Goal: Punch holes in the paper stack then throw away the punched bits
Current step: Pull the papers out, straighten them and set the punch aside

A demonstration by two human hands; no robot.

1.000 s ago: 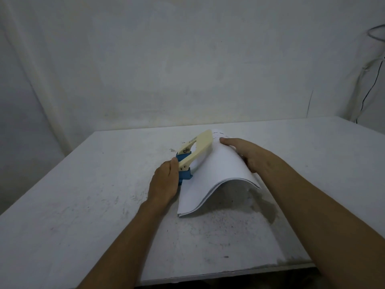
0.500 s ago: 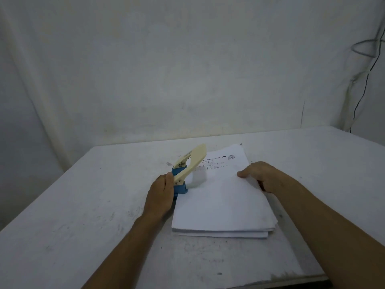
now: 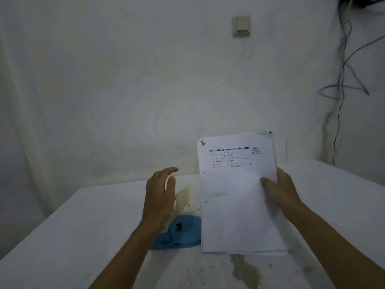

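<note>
My right hand (image 3: 281, 195) grips the right edge of the white paper stack (image 3: 237, 205) and holds it upright above the table, printed side toward me. Two small holes show along the stack's left margin. My left hand (image 3: 161, 197) hovers with its fingers apart just left of the stack, over the hole punch. The hole punch (image 3: 181, 230) has a blue base and a cream lever, and it sits on the table partly hidden behind my left hand and the paper. Small specks lie on the table beside the lever; they are too blurred to identify.
The white table (image 3: 83, 236) runs up to a white wall. A brownish stain (image 3: 245, 272) marks the table below the stack. A light switch (image 3: 241, 25) is on the wall, and loose cables (image 3: 343, 80) hang at the far right.
My right hand lifted the paper stack off the table and stood it upright. My left hand let go of the hole punch and opened above it. The view moved closer and tilted up.
</note>
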